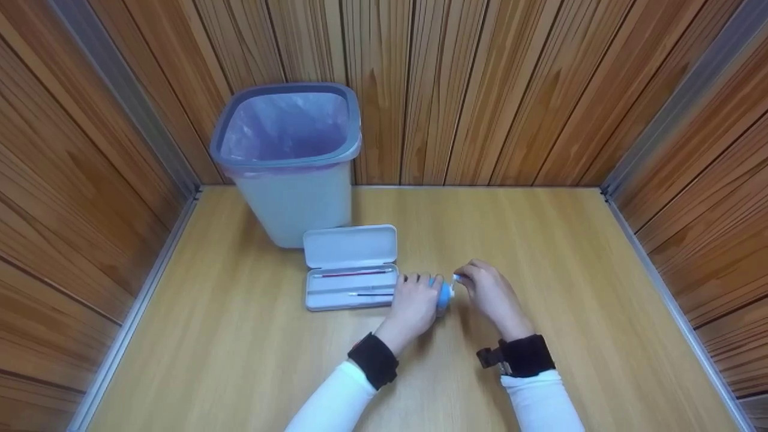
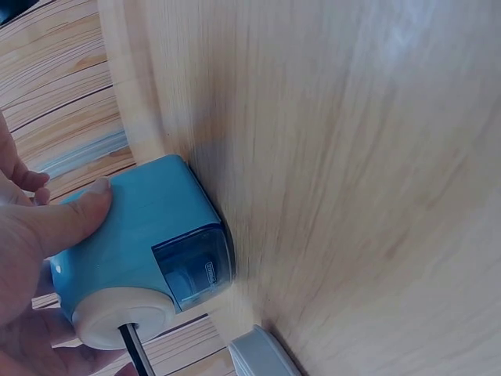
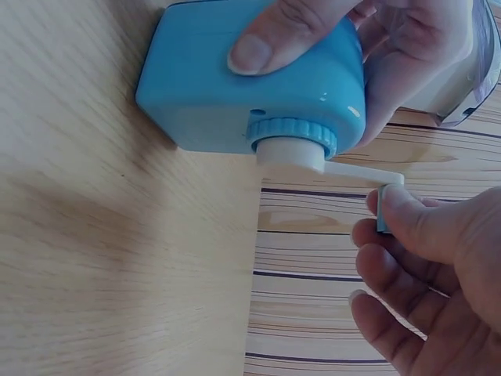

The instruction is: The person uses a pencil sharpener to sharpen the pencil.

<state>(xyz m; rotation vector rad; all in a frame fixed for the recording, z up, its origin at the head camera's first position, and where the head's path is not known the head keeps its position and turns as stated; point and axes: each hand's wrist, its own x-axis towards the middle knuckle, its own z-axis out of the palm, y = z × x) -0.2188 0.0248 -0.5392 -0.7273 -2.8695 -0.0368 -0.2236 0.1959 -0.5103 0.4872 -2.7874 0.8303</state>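
A blue crank pencil sharpener (image 2: 125,235) lies with my left hand (image 1: 414,303) gripping its body, thumb across one face. A dark pencil (image 2: 137,350) sticks out of the hole in its cream front. In the head view that pencil's white-tipped end reaches over the pencil case (image 1: 351,247). On the sharpener's other end is a white crank arm (image 3: 362,172). My right hand (image 1: 489,294) pinches the crank's small blue knob (image 3: 382,211) between thumb and forefinger. A translucent blue shavings drawer (image 2: 194,268) shows in the sharpener's side.
The grey pencil case stands open, left of my hands, with a red pencil (image 1: 354,273) in its back compartment. Behind it is a bin (image 1: 294,204) lined with a plastic bag. Wood-panelled walls (image 1: 480,90) enclose the table (image 1: 240,360) at the back and sides.
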